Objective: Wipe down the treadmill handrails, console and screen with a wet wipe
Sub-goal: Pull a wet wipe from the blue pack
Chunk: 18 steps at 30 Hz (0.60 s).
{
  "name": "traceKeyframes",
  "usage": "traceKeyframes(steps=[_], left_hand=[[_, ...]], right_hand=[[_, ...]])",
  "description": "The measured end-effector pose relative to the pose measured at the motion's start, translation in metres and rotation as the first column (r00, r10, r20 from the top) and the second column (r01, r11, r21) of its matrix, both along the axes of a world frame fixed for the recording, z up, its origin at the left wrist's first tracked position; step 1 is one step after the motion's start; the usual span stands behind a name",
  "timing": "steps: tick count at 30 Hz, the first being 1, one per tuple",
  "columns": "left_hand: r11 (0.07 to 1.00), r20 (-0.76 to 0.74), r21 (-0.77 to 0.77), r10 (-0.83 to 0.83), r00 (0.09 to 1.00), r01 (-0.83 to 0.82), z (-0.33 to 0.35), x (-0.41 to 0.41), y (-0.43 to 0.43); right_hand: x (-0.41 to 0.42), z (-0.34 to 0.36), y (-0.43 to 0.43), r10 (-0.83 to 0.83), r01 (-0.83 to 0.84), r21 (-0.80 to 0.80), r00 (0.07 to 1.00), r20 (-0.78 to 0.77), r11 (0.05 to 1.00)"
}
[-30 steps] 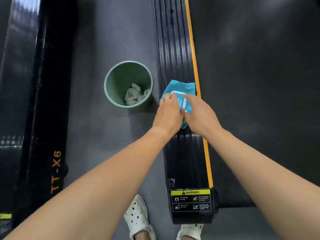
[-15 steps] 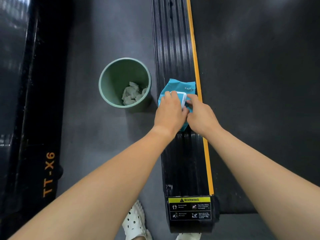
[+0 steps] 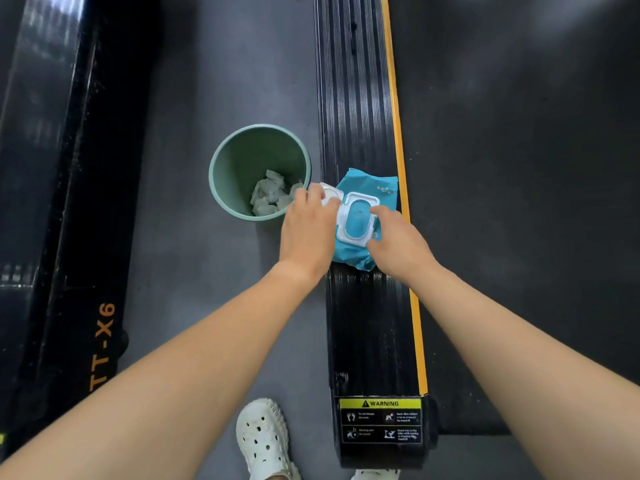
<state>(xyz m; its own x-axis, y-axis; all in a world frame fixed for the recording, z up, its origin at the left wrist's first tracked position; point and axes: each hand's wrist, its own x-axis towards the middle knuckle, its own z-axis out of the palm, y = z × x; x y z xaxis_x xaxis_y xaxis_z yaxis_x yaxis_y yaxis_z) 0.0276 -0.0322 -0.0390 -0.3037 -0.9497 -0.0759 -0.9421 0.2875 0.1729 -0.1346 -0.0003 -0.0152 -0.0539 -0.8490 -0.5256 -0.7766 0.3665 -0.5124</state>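
Wipe pack [image 3: 367,181]: teal blue, small pale print near one corner.
Flip lid [image 3: 358,216]: white frame, teal oval centre.
Bin [image 3: 221,195]: pale green; crumpled wipes [image 3: 268,195] inside whitish.
Side rail [image 3: 353,116]: black, ribbed lengthwise; orange-yellow stripe [image 3: 398,150] along its right edge.
Warning label [image 3: 381,422]: yellow header, black panel, white pictograms.
Floor [image 3: 225,64]: dark grey.
Shoe [image 3: 263,441]: white, perforated.
Neighbouring machine [image 3: 69,202]: black, orange lettering [image 3: 104,344].

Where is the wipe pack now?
In the head view, the teal wipe pack lies mid-frame on the black treadmill side rail, just right of the green bin, between the left hand and right hand.
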Motion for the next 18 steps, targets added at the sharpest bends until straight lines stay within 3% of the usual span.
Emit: traceKeyframes(steps=[3, 9, 18], left_hand=[[0.989, 0.077, 0.073, -0.133, 0.988, 0.128, -0.007, -0.009, 0.002], [0.997, -0.009, -0.056, -0.052, 0.999, 0.052, -0.024, -0.009, 0.014], [0.999, -0.053, -0.018, -0.03, 0.998, 0.029, -0.022, -0.01, 0.011]], right_hand=[[0.003, -0.008, -0.008, 0.027, -0.029, -0.032, 0.997, -0.071, 0.999], [0.013, -0.023, -0.031, -0.071, 0.06, -0.074, 0.986, -0.152, 0.995], [0.016, -0.031, -0.03, -0.149, 0.122, -0.19, 0.979, -0.137, 0.974]])
